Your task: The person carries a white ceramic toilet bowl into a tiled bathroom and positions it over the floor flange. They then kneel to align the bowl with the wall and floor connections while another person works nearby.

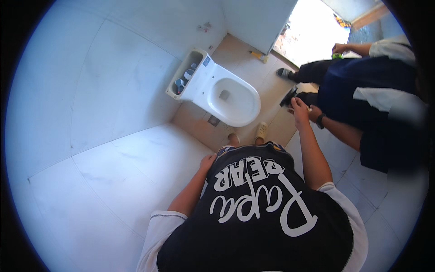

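Note:
My right hand is raised out to the right, beside a co-worker's hand with a dark wristband. Its fingers are bent together, and a small pale bit shows between the two hands; what it is I cannot make out. A black shape lies just beyond my fingertips, possibly the co-worker's footwear. My left hand rests low against my hip by the shorts, its fingers too unclear to read. In front of me stands a white toilet, its lid and tank cover off.
Bottles and small containers sit inside the uncovered tank. A yellow-handled tool lies on the tiled floor near the bright doorway. The co-worker stands close on my right, other hand on a green item. A floor drain is beside the toilet.

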`<state>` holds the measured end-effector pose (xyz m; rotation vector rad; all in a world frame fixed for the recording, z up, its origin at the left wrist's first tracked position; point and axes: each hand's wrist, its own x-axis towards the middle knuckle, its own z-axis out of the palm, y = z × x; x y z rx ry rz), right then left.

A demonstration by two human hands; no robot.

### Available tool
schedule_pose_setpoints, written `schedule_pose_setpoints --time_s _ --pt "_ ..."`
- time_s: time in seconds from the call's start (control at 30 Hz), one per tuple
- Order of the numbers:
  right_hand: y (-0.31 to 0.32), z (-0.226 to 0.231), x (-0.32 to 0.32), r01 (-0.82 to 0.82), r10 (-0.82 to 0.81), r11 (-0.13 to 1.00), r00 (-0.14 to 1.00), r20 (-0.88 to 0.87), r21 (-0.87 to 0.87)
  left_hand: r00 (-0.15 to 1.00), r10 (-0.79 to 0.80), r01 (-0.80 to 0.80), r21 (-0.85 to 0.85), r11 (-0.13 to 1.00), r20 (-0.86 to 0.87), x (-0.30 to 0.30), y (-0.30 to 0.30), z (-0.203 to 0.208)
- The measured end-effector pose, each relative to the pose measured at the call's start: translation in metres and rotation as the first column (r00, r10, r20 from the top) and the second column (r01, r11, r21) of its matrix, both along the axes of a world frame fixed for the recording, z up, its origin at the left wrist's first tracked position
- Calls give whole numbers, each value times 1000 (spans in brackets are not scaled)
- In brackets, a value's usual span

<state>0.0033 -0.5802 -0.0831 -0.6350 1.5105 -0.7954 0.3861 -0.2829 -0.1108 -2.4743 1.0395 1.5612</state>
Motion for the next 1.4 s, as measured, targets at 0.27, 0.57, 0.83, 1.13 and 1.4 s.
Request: schedule_pose_setpoints --time_s 0.27,0.57,0.83,1.13,1.4 --pt "19 -12 -15 118 -122 992 972 199 34 995 -15 17 -15 1000 101 -45 -16 22" --pt "53 -44 -37 51 -59 994 995 77 99 993 -18 17 9 1000 119 -63 -30 25" --pt "55 -66 -57 101 -115 987 987 115 122 984 -9 30 -116 993 175 -78 -14 29" --pt "33 -65 -66 262 -284 959 886 368 110 978 129 -123 -47 991 166 -100 23 45" --pt "-5 -61 -73 376 -355 924 772 527 72 975 189 -163 -202 966 116 -116 30 55"
